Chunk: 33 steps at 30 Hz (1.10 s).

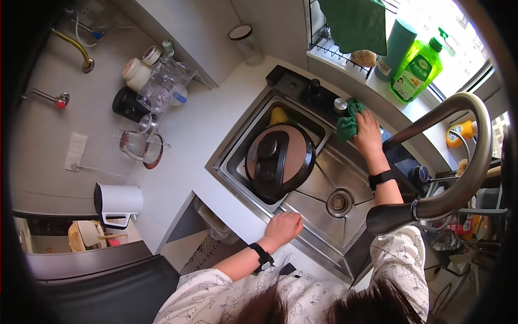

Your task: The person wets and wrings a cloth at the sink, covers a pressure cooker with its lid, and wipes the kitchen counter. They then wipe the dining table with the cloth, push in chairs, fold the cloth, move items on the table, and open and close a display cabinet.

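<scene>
My right hand (368, 132) presses a crumpled green cloth (349, 121) against the black back ledge of the sink (324, 197), beside a silver knob (340, 104). Closed in a loose fist, my left hand (283, 228) rests at the sink's front rim, with nothing visible in it. Just beyond that fist, a round lid (295, 156), brown with a black rim and handle, leans in the left basin. Something yellow (279, 115) shows behind the lid. The drain (340, 202) is uncovered on the sink's right side.
A large curved faucet (477, 140) arches over the sink's right side. Green dish soap (418, 70) and a grey-green bottle (396, 46) stand on the windowsill. To the left are a white kettle (120, 204), a glass pitcher (143, 147) and several jars. A tall glass jar (246, 46) stands in the corner.
</scene>
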Motion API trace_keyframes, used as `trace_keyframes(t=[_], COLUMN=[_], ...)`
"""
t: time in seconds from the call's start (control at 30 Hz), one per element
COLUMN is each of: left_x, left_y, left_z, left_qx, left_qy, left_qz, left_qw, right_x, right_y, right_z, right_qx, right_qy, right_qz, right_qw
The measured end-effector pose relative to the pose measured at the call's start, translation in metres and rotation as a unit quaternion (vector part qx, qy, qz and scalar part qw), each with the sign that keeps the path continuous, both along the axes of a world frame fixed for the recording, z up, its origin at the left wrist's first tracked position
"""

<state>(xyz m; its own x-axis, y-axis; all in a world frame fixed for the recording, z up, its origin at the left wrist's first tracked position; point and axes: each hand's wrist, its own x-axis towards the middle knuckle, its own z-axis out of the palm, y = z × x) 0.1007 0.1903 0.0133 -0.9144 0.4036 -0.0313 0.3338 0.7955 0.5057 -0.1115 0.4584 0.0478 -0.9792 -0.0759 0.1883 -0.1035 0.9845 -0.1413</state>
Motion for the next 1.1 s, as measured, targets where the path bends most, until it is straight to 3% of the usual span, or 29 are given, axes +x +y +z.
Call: trace_keyframes(t=[0.07,0.13,0.27,0.4,0.43,0.47,0.5,0.53,0.57,0.6,0.67,0.7,0.73,0.8,0.87,1.0,1.1], left_x=[0.001,0.0,0.004,0.003,0.003,0.003,0.002,0.003,0.004,0.003,0.002,0.002,0.003,0.003,0.004,0.008,0.008], left_y=[-0.002,-0.001,-0.001,-0.003,-0.004,-0.005,-0.003,-0.002,0.001,0.002,0.004,0.005,0.005,0.003,0.004,0.003,0.004], left_z=[-0.003,-0.002,-0.002,-0.003,0.0,0.003,0.005,-0.003,-0.001,0.001,-0.002,0.003,0.001,-0.007,-0.006,-0.002,0.001], left_qx=[0.006,0.014,0.009,0.019,0.02,0.023,0.028,0.017,0.017,0.016,0.008,-0.013,-0.023,-0.039,-0.054,-0.067,-0.03], left_qy=[0.008,0.019,0.01,0.031,0.026,0.012,-0.007,-0.024,-0.03,-0.036,-0.015,-0.007,0.006,-0.002,-0.014,-0.02,-0.008], left_qz=[-0.002,0.002,0.013,0.008,0.008,0.024,0.027,0.035,0.037,0.037,0.021,0.015,0.01,0.003,0.004,0.013,0.011], left_qw=[1.0,1.0,1.0,0.999,0.999,0.999,0.999,0.999,0.999,0.999,1.0,1.0,1.0,0.999,0.998,0.997,0.999], right_x=[0.007,0.017,0.025,0.049,0.056,0.067,0.082,0.107,0.14,0.174,0.24,0.266,0.294,0.351,0.396,0.447,0.482], right_y=[0.017,0.02,0.006,0.021,0.023,0.024,0.029,0.041,0.042,0.047,0.038,0.067,0.08,0.1,0.085,0.019,-0.01], right_z=[-0.016,-0.02,-0.024,-0.017,0.001,0.017,0.016,0.014,0.017,0.015,0.067,0.045,0.041,0.012,-0.025,-0.026,-0.015], right_qx=[-0.017,-0.03,-0.006,-0.087,-0.17,-0.329,-0.517,-0.681,-0.618,-0.61,-0.547,-0.546,-0.409,-0.265,-0.174,-0.214,-0.227], right_qy=[0.02,0.112,0.143,0.092,0.046,-0.054,-0.106,-0.141,-0.077,-0.072,-0.001,0.014,0.065,-0.013,-0.006,-0.053,-0.084], right_qz=[-0.012,-0.08,-0.086,0.002,0.001,-0.06,-0.02,0.009,0.061,-0.048,-0.149,-0.16,-0.164,-0.179,-0.154,-0.167,-0.05], right_qw=[1.0,0.99,0.986,0.992,0.984,0.941,0.849,0.719,0.78,0.787,0.824,0.822,0.895,0.947,0.973,0.961,0.969])
